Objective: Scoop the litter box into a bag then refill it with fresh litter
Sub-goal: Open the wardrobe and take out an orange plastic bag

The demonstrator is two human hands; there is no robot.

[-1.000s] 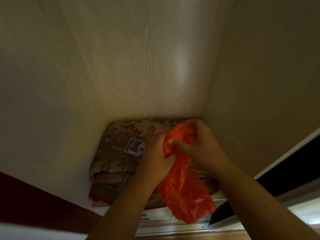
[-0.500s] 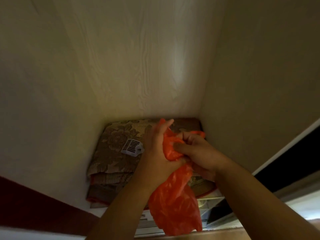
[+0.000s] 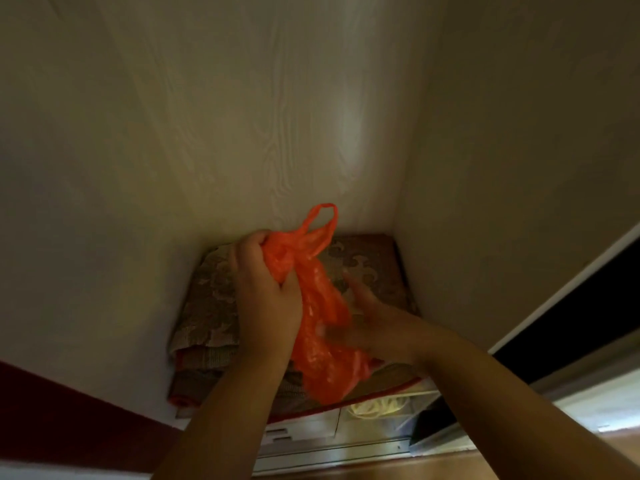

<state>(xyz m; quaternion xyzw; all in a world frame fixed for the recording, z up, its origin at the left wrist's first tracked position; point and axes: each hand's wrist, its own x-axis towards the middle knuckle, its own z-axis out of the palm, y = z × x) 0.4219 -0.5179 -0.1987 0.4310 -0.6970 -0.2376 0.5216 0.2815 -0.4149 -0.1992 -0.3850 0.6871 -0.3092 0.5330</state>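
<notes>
Clenched around the bunched top of the orange bag (image 3: 313, 306), the left hand (image 3: 266, 289) held it above folded fabric (image 3: 207, 306); the blurred right hand (image 3: 374, 320) lay open beside it. Neither litter box nor litter appeared; scooping and refilling evidently remained undone.

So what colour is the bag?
Orange, seen in the head view: the bag is held in the left hand.

left hand (image 3: 265, 289) fisted, right hand (image 3: 375, 315) spread
</notes>
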